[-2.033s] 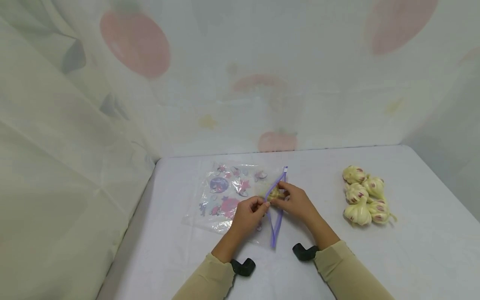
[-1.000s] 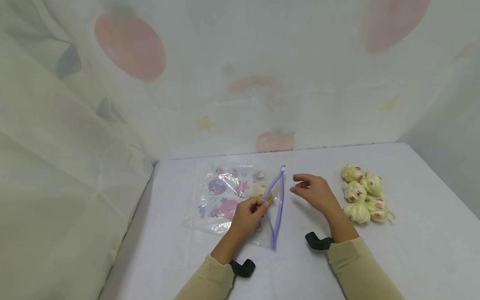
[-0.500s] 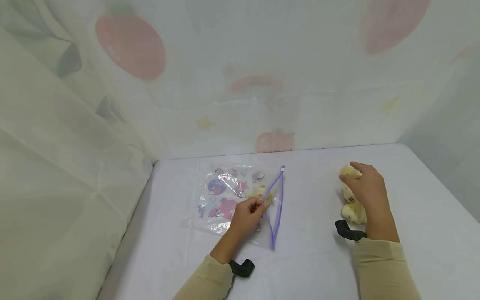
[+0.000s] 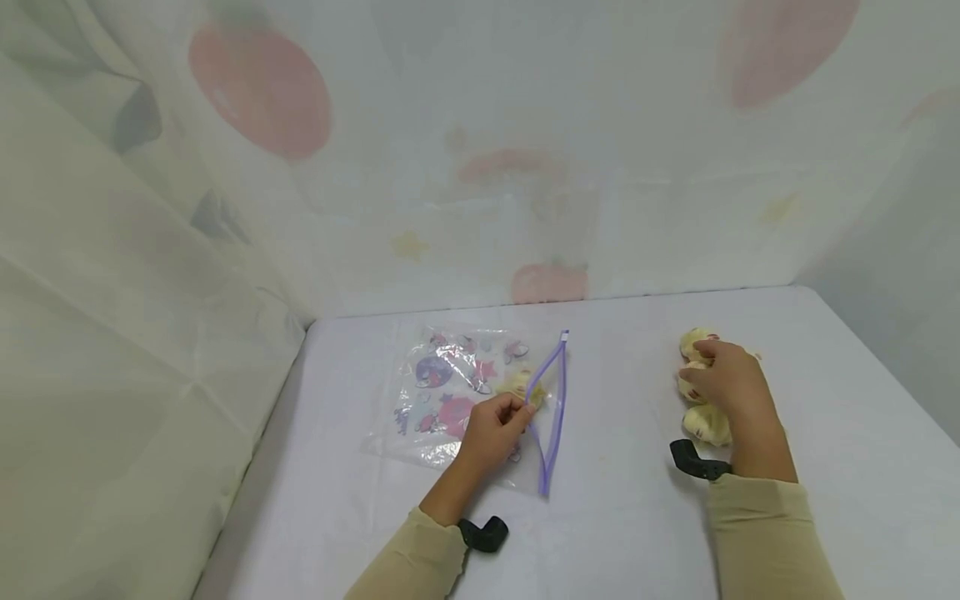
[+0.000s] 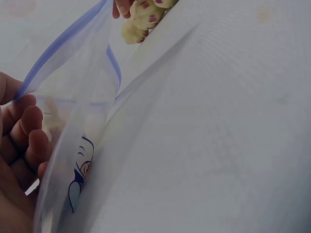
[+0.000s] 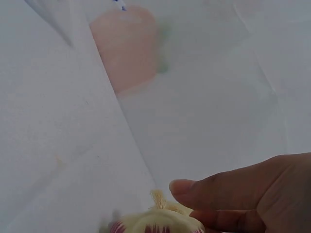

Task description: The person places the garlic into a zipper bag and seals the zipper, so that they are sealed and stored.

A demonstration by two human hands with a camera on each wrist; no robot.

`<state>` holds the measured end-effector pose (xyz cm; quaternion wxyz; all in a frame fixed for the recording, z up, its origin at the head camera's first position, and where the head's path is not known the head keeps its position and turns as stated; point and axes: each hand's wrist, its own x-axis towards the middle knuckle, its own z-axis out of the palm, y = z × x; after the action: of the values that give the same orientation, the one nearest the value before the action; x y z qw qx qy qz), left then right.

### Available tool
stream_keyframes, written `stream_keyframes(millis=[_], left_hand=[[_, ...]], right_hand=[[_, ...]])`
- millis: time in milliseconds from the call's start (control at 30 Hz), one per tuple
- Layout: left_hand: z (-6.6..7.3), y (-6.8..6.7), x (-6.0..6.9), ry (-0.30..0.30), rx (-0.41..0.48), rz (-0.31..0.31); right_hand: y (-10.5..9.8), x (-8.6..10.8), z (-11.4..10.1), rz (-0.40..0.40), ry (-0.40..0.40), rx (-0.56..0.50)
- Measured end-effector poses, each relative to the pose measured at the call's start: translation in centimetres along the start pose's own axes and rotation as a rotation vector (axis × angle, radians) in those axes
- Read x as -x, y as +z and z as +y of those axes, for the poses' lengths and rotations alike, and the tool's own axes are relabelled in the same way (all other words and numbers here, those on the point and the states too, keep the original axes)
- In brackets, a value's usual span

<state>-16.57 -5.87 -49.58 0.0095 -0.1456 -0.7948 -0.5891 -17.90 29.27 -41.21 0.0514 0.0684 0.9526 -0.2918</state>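
In the head view, a clear zip bag [image 4: 457, 417] with pink and purple prints lies flat on the table. Its purple zip edge [image 4: 555, 442] gapes to the right. My left hand [image 4: 495, 429] pinches the near lip of that mouth between thumb and fingers. Inside the bag, close to the mouth, is one garlic bulb [image 4: 517, 384]. At the right, my right hand [image 4: 731, 383] reaches over a group of garlic bulbs [image 4: 707, 425], its thumb and fingers at the left-hand bulbs. The right wrist view shows the thumb beside a bulb [image 6: 158, 223]; whether it is gripped is unclear.
A white cloth covers the table [image 4: 615, 517]. Behind it rises a pale curtain [image 4: 645, 217] with faded fruit prints, and another drape [image 4: 150, 333] hangs on the left. Each wrist wears a black bracket, one on the left [image 4: 485, 535] and one on the right [image 4: 697, 461].
My right hand has left a garlic bulb in the bag, swung right to the pile, then shifted slightly nearer from the farthest bulb. The left hand keeps its pinch on the bag.
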Motion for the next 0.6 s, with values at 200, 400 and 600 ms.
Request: stream_keyframes(millis=[200, 400, 600], left_hand=[[0.0, 0.0, -0.1, -0.006, 0.004, 0.022], [0.2, 0.0, 0.0, -0.002, -0.012, 0.017], [0.3, 0.1, 0.1, 0.001, -0.015, 0.014]], right_hand=[[1.2, -0.7, -0.9, 0.007, -0.081, 0.026], [2.0, -0.6, -1.9, -0.021, -0.119, 0.035], [2.8, -0.4, -2.5, -0.02, -0.166, 0.078]])
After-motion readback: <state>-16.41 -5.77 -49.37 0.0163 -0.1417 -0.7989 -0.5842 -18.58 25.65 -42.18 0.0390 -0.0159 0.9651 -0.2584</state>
